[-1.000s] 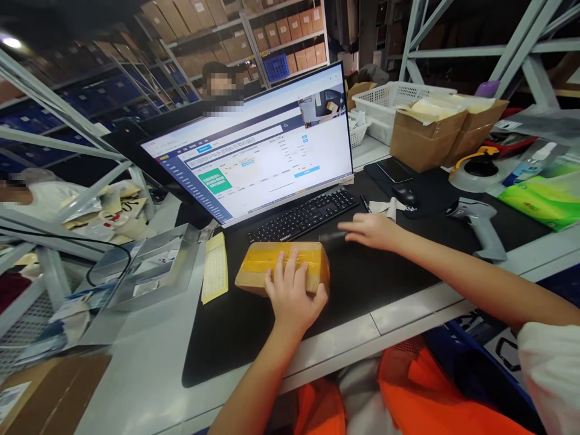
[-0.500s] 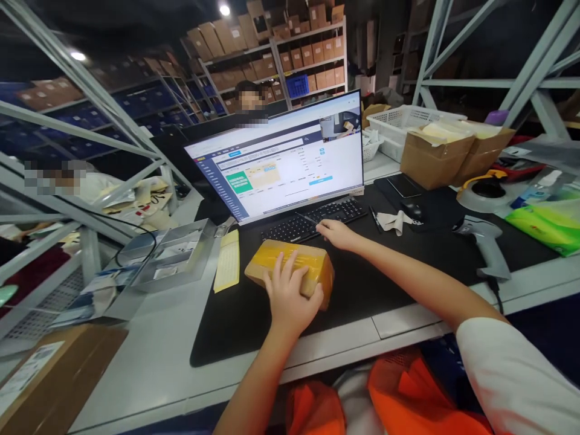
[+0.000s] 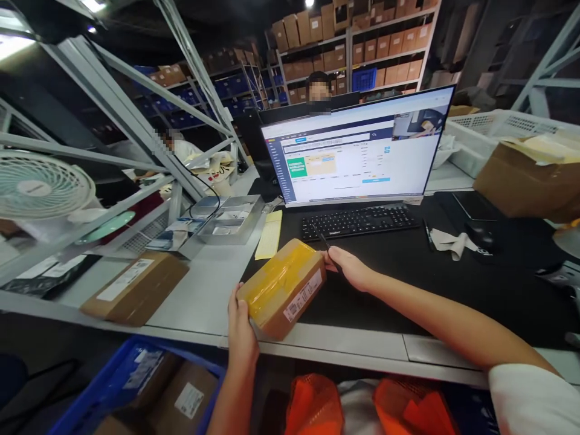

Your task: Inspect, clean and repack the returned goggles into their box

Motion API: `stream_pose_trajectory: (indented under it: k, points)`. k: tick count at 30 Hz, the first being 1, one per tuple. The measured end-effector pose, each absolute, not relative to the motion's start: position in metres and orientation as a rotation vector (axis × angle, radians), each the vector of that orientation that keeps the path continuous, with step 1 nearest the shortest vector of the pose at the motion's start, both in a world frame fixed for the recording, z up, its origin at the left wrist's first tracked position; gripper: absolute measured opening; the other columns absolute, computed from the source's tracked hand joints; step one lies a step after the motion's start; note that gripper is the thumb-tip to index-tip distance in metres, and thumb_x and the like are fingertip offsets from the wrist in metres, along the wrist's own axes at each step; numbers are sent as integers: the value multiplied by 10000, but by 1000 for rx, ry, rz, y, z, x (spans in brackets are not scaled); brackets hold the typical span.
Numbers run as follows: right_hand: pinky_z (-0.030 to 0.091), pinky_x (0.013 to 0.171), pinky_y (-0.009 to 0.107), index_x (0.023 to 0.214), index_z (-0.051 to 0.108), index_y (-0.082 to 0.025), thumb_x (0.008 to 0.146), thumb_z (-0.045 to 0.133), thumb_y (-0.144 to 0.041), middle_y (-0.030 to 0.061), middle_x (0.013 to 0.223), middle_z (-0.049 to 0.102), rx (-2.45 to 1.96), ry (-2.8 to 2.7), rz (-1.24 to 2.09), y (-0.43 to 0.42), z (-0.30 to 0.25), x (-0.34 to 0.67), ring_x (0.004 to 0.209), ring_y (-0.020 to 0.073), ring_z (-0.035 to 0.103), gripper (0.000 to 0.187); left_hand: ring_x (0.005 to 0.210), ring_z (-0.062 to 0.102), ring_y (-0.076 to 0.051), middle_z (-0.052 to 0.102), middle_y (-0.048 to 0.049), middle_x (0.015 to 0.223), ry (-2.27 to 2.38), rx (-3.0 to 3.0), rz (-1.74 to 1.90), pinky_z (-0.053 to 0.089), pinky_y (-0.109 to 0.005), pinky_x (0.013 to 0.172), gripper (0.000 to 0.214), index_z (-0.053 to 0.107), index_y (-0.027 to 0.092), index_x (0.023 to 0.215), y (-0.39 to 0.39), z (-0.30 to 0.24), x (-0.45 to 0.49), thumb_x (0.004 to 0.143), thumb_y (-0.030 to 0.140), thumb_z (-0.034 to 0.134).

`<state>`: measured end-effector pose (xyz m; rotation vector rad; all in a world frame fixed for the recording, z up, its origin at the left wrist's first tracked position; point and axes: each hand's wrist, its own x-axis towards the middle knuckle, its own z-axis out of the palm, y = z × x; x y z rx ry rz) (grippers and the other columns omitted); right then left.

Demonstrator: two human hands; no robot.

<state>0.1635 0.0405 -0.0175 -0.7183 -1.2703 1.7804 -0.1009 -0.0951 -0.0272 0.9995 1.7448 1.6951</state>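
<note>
A cardboard box (image 3: 281,296) with yellow tape across its top and a white label on its side is tilted over the front of the black desk mat. My left hand (image 3: 242,323) grips the box's near left end, thumb on the edge. At its far right end, my right hand (image 3: 348,266) is closed round a thin, dark, pointed tool (image 3: 324,241), whose kind I cannot make out. The fingers of that hand also seem to touch the box. Just behind lies a black keyboard (image 3: 357,222), below the lit monitor (image 3: 353,157).
A labelled cardboard box (image 3: 136,290) rests on the left of the table, above a blue crate (image 3: 104,374) of boxes. Yellow slips (image 3: 269,235) and a grey tray (image 3: 231,220) lie behind. A mouse (image 3: 481,237) sits right. A fan (image 3: 38,187) stands far left. Two people are beyond.
My left hand has gone from the box's top to its left end. The box has turned and come nearer, showing its label. My right hand has moved to its right end. The view has swung left.
</note>
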Motion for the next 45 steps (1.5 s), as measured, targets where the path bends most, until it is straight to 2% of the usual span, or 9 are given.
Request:
stream_pose_trajectory:
  k: [2, 4, 9, 17, 23, 30, 36, 41, 45]
  points:
    - [495, 1033, 455, 803, 504, -238, 858, 563, -719, 41, 1118, 682, -717, -1290, 1747, 30, -14, 172, 1107, 221, 622, 488, 1515, 309, -264, 244, -57, 1671, 1708, 995, 1722, 376, -391, 1194, 740, 234, 337, 1582, -96, -24, -85, 944, 566, 530]
    - [503, 1023, 457, 839, 519, -242, 895, 530, -696, 50, 1144, 675, -761, -1369, 1649, 19, -11, 189, 1137, 232, 608, 457, 1518, 301, -278, 208, -41, 1685, 1596, 1000, 1724, 410, -396, 1172, 815, 202, 354, 1596, -87, -15, -74, 907, 532, 598]
    - [477, 1044, 488, 910, 513, -245, 983, 428, -618, 89, 1192, 681, -946, -1525, 1384, -21, -1, 241, 1163, 262, 601, 390, 1425, 450, -335, 416, -112, 1590, 1245, 904, 1512, 410, -469, 1164, 792, 433, 239, 1519, -24, 10, -69, 824, 544, 657]
    - [549, 866, 393, 1132, 573, -266, 1035, 353, -455, 71, 1053, 693, -1070, -1962, 1129, -84, 6, 281, 973, 229, 657, 306, 1377, 492, -379, 500, -170, 1516, 987, 1225, 1104, 364, -529, 1169, 758, 606, 164, 1383, 63, 13, -57, 745, 552, 742]
    - [549, 682, 371, 1014, 591, -238, 1007, 422, -392, 70, 899, 702, -1328, -2141, 801, -72, -11, 317, 776, 234, 676, 229, 1204, 618, -297, 705, -107, 1249, 1500, 2069, 1188, 413, -513, 1134, 299, 777, 203, 1009, 37, 35, -68, 856, 431, 660]
    - [550, 691, 367, 1070, 633, -218, 1009, 448, -373, 83, 950, 732, -1258, -2276, 583, -54, -12, 325, 808, 234, 704, 250, 1468, 365, -330, 595, -126, 1409, 1235, 2742, 793, 366, -540, 1185, 306, 730, 196, 1150, -6, 58, -26, 887, 339, 664]
    - [522, 703, 348, 1064, 668, -200, 995, 491, -367, 83, 947, 743, -1198, -2404, 414, -51, -6, 327, 807, 225, 704, 252, 1400, 435, -350, 599, -145, 1342, 1193, 2779, 1107, 415, -548, 1123, 288, 669, 206, 1133, -42, 39, 25, 852, 266, 685]
    - [474, 689, 327, 1081, 680, -187, 1009, 488, -425, 74, 902, 727, -1184, -2481, 340, -42, -4, 329, 796, 214, 685, 315, 1250, 509, -348, 554, -183, 1290, 1439, 2703, 1209, 418, -518, 1062, 496, 593, 173, 1206, -56, 4, 61, 790, 385, 758]
    - [419, 656, 309, 1033, 691, -188, 1018, 472, -432, 53, 834, 691, -1146, -2529, 312, -34, 2, 330, 734, 187, 647, 328, 1001, 578, -270, 623, -110, 1028, 1524, 2724, 1319, 427, -423, 908, 267, 618, 189, 1028, -48, -11, 69, 820, 308, 736]
